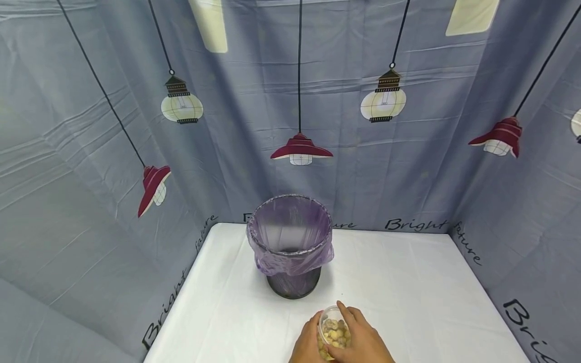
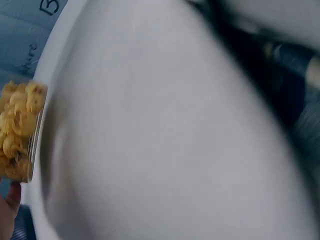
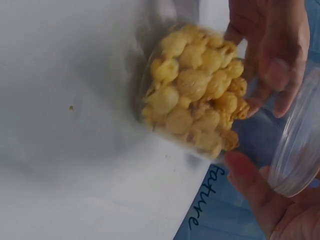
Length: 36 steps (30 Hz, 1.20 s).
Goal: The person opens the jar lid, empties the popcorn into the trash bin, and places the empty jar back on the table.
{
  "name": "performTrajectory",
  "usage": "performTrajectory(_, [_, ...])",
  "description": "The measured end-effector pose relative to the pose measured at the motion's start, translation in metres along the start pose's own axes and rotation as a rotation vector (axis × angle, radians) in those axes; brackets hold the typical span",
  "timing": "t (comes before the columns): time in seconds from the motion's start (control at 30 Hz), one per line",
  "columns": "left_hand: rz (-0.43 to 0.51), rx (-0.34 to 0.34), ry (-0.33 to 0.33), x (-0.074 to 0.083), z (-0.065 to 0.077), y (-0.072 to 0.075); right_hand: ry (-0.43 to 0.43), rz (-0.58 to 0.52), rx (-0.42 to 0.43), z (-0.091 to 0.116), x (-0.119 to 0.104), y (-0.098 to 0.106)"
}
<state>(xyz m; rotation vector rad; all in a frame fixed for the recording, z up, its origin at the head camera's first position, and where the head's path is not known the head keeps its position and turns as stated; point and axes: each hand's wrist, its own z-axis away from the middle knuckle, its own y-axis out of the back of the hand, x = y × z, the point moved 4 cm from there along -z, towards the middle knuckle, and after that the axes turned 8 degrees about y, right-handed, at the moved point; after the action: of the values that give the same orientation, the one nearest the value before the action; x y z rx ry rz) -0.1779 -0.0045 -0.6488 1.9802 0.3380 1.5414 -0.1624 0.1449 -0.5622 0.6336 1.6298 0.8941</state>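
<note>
A clear plastic tub of popcorn (image 1: 335, 334) is held between both hands near the front of the white table. My left hand (image 1: 307, 344) grips its left side. On the other side, my right hand (image 1: 363, 337) has its fingers up at the rim and its thumb lower on the wall. In the right wrist view, yellow popcorn (image 3: 192, 87) fills the lower part of the tub, below a clear round rim (image 3: 287, 170). The left wrist view catches only part of the tub (image 2: 19, 130), at the left edge, with a fingertip under it.
A dark bin (image 1: 294, 285) lined with a purple plastic bag (image 1: 295, 262) stands on the table (image 1: 399, 292) beyond the hands. A small crumb (image 3: 71, 107) lies on the white surface. Grey-blue curtains (image 1: 254, 101) printed with lamps surround the table.
</note>
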Motion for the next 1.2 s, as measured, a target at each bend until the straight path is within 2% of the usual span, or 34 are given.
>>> performTrajectory(0.13, [0.007,-0.045,-0.074,0.007,-0.001,0.014,-0.018,-0.022,0.022,0.001,-0.003,0.003])
performTrajectory(0.3, [0.031,-0.106,-0.07,0.018,-0.004,0.03,0.019,-0.073,0.075,0.0,-0.007,0.01])
performTrajectory(0.4, [-0.006,-0.102,-0.089,0.027,-0.006,0.04,0.054,-0.093,0.099,0.0,-0.01,0.016])
performTrajectory(0.63, [-0.135,-0.042,-0.251,0.044,-0.011,0.06,0.141,-0.173,0.114,0.001,-0.011,0.026])
performTrajectory(0.7, [-0.131,-0.052,-0.261,0.045,-0.011,0.063,0.171,-0.184,0.118,0.001,-0.012,0.028])
performTrajectory(0.77, [-0.103,-0.1,-0.242,0.045,-0.011,0.065,0.223,-0.168,0.122,0.002,-0.012,0.029])
performTrajectory(0.9, [-0.006,-0.246,-0.19,0.044,-0.012,0.069,0.343,-0.114,0.1,0.005,-0.012,0.032])
performTrajectory(0.97, [0.034,-0.318,-0.178,0.045,-0.012,0.071,0.401,-0.123,0.059,0.006,-0.012,0.035])
performTrajectory(1.07, [0.178,-0.464,-0.151,0.046,-0.013,0.074,0.408,-0.231,-0.085,0.007,-0.011,0.04])
performTrajectory(1.2, [0.329,-0.662,-0.067,0.049,-0.014,0.078,0.274,-0.454,-0.345,0.009,-0.006,0.044])
